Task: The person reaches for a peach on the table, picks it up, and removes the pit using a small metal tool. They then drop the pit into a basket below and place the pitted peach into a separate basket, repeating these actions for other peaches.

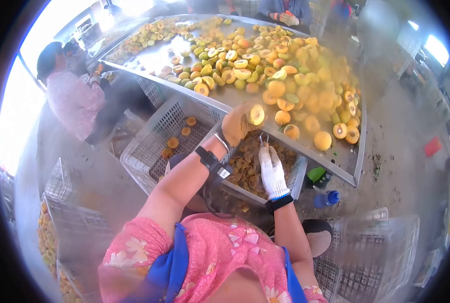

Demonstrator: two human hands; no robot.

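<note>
My left hand, in a stained tan glove, is closed around a yellow peach half at the table's near edge, its cut face turned outward. Lower and to the right, my right hand wears a white knit glove with a dirty tip. Its fingers are closed on a small metal loop tool, the ring pointing up and the handle hidden in the glove. The tool is apart from the peach half. Beneath both hands sits a crate of brown pits and scraps.
A metal table carries many halved and whole peaches. To the left, a grey crate holds several halves. A blue bottle and stacked crates are at right. Another person sits at left; gloved hands show across the table.
</note>
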